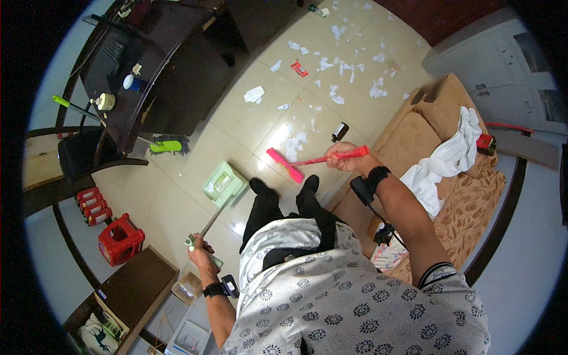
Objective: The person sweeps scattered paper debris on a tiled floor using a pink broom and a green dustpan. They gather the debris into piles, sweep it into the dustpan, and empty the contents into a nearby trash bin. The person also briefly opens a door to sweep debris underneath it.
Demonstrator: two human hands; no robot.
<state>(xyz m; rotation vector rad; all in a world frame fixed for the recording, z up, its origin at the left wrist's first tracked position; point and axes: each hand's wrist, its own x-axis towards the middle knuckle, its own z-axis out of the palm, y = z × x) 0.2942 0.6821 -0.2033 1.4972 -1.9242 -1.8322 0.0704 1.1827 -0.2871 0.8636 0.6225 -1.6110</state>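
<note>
My left hand is closed round the handle of a long-handled dustpan, whose pale green pan rests on the floor ahead of my feet. Something light lies inside the pan. In my right hand is the handle of a red broom; its pink-red head is low over the tiles, to the right of the pan. Just beyond the broom head lie white paper scraps. A dark bottle lies on its side on the floor past my right hand.
Torn paper and a red wrapper litter the far tiles. At left stand a dark desk, a green mop, a red plastic container and several fire extinguishers. A brown sofa with white cloth borders the right.
</note>
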